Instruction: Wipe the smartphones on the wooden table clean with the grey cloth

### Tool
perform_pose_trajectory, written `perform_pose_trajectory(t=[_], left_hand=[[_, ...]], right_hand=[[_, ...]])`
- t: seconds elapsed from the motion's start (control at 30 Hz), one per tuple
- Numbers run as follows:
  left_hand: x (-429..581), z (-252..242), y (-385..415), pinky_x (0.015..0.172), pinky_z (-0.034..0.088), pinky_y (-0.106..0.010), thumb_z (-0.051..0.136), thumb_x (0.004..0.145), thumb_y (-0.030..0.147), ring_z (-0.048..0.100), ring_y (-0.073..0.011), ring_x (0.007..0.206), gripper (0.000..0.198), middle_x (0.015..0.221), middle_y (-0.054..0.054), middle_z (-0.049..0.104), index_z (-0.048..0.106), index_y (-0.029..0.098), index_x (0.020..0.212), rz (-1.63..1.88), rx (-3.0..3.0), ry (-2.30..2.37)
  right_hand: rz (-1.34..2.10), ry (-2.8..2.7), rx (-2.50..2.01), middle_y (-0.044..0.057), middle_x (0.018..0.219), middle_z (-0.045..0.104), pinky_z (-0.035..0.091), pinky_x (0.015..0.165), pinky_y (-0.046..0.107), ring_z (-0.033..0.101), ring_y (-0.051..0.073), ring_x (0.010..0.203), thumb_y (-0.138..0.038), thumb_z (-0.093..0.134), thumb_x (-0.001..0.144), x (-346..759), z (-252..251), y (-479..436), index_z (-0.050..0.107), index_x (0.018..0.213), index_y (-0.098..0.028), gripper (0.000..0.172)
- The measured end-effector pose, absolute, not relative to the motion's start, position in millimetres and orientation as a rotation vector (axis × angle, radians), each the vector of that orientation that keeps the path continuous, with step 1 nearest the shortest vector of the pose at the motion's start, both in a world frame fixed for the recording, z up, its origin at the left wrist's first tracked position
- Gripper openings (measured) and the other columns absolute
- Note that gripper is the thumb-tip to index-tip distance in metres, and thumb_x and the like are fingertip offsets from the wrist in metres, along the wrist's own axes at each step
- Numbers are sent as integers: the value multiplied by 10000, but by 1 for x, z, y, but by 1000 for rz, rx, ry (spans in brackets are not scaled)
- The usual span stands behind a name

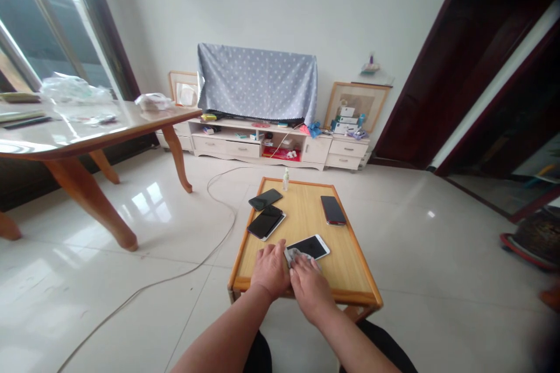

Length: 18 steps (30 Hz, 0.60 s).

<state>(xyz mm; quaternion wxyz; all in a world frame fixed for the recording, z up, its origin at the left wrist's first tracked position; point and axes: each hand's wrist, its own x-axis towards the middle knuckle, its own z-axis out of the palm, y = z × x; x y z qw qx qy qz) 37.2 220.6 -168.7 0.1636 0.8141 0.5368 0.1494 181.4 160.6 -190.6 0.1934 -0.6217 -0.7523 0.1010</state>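
The fingers (304,271) of the right hand (310,294) are pressed together over a grey cloth (296,256), though a pinch cannot be made out. The cloth is held against the near corner of a white smartphone (313,247). The fingers (272,256) of the left hand (270,273) are slightly spread beside it. The phone lies just beyond the fingertips on a low wooden table (350,288), with three dark smartphones (265,222) farther off.

The grey cloth (294,257) is mostly hidden under the right hand (310,292) and covers a corner of the white smartphone (313,247). Any label on the small bottle (286,180) on the low table (350,297) is too small to read; the dining table (109,139) is cut off by the left edge.
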Motion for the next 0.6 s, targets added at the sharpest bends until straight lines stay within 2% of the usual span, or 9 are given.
perform_pose_trajectory(t=[0.07, 0.2, 0.33, 0.4, 0.6], left_hand=[[37, -169, 220, 1059, 303, -404, 573, 771, 329, 477, -283, 1251, 733, 1368, -124, 591, 341, 186, 1451, 429, 2336, 1514], [39, -166, 219, 1062, 300, -421, 549, 810, 418, 484, -296, 1251, 667, 1320, -127, 611, 385, 210, 1422, 424, 2322, 1553], [40, -166, 220, 1087, 280, -425, 635, 711, 437, 468, -316, 1272, 783, 1321, -128, 602, 400, 209, 1422, 439, 2329, 1566], [39, -166, 220, 1082, 284, -425, 637, 710, 435, 472, -320, 1267, 780, 1315, -133, 604, 408, 203, 1419, 454, 2329, 1569], [40, -167, 221, 1036, 319, -419, 524, 835, 388, 512, -292, 1218, 558, 1278, -107, 637, 452, 244, 1369, 451, 2311, 1552]], right_hand=[[295, -2129, -1719, 100, 1470, 529, 202, 1221, 473, 384, 239, 1432, -298, 271, 1045, 176, -191, 168, 579, 1391, -167, 481], [300, -2086, -1756, 73, 1506, 488, 225, 1216, 432, 379, 213, 1436, -280, 313, 1034, 194, -189, 201, 572, 1399, -193, 457], [211, -1881, -1985, 136, 1508, 473, 233, 1206, 474, 341, 251, 1456, -274, 282, 1038, 224, -186, 224, 589, 1375, -121, 481], [201, -1864, -2003, 156, 1516, 457, 232, 1205, 489, 322, 268, 1465, -280, 275, 1039, 221, -190, 221, 579, 1380, -98, 492], [289, -2145, -1673, 87, 1533, 448, 222, 1221, 424, 331, 213, 1462, -291, 301, 1038, 191, -205, 202, 521, 1443, -164, 477]])
